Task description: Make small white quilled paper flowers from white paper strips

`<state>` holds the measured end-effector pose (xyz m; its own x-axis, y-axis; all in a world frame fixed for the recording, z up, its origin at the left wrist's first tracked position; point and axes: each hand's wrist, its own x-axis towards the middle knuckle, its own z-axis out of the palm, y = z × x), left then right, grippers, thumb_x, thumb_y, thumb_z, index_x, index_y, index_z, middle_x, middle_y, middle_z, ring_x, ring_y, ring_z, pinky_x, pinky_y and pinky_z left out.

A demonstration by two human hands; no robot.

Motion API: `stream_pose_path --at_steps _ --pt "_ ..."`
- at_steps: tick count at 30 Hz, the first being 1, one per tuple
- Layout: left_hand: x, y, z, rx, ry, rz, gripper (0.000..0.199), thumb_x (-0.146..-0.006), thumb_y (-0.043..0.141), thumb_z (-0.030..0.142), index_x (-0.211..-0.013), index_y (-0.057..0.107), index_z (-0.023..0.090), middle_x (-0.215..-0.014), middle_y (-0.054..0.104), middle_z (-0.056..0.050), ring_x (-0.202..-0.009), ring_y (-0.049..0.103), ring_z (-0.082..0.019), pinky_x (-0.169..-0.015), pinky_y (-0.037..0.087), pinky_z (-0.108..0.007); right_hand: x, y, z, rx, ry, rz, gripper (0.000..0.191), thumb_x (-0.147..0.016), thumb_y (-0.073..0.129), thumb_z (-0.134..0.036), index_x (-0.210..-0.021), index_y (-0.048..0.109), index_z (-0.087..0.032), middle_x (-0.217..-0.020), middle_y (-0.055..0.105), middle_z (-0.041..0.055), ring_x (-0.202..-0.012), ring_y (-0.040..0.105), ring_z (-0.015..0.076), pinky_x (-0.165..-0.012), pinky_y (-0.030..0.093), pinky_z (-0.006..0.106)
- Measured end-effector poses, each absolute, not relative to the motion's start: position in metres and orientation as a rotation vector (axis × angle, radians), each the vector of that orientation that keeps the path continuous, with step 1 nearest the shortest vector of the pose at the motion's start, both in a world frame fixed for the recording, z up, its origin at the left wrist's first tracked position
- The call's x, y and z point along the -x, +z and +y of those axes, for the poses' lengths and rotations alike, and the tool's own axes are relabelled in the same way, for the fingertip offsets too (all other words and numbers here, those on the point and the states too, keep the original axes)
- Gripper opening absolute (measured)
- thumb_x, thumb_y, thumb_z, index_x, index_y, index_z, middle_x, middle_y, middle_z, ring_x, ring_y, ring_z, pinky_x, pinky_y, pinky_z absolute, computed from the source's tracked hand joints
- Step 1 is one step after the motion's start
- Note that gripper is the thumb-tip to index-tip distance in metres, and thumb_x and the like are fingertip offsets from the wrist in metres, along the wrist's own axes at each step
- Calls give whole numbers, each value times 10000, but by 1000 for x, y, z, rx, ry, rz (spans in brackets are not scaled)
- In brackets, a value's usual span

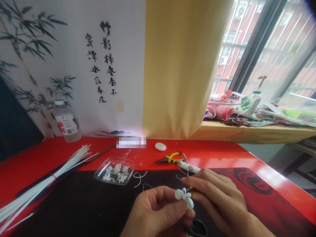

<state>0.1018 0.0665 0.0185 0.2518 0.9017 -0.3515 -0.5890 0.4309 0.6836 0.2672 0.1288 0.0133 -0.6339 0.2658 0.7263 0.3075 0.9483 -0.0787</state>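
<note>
A small white looped ornament [184, 197] is pinched between the thumb and fingers of my left hand [159, 210], low in the middle of the view. My right hand [219, 197] is close on its right side, with the fingers pressed together beside the ornament. A small yellow tip shows at those fingers, but the rest of that item is hidden. Below both hands lies a dark looped handle [198, 227], partly covered. Just beyond my right hand is a white thread roll [189, 167] with loose thread.
Yellow-handled pliers [172, 158] and a white oval object [160, 146] lie on the red table [214, 149]. A clear tray [98, 176] of white flowers stands on the black mat [81, 204]. White strips [56, 176] and a bottle [66, 121] are left.
</note>
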Motion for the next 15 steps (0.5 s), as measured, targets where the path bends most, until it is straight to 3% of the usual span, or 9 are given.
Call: stream_pose_path --at_steps 8,15 --pt "-101 32 67 -510 1307 1073 204 -494 781 190 -586 608 131 -526 630 18 -530 568 -94 -447 490 -166 -269 15 139 532 183 -2260 189 -833 449 -136 -984 559 -164 -733 589 23 -610 558 105 -512 424 199" --pt "-102 29 68 -515 1355 1110 179 -522 764 209 -633 643 137 -573 635 -1 -560 568 -103 -459 487 -161 -272 16 136 622 268 -2318 209 -838 476 -178 -1041 511 -218 -879 611 20 -746 580 122 -623 443 222"
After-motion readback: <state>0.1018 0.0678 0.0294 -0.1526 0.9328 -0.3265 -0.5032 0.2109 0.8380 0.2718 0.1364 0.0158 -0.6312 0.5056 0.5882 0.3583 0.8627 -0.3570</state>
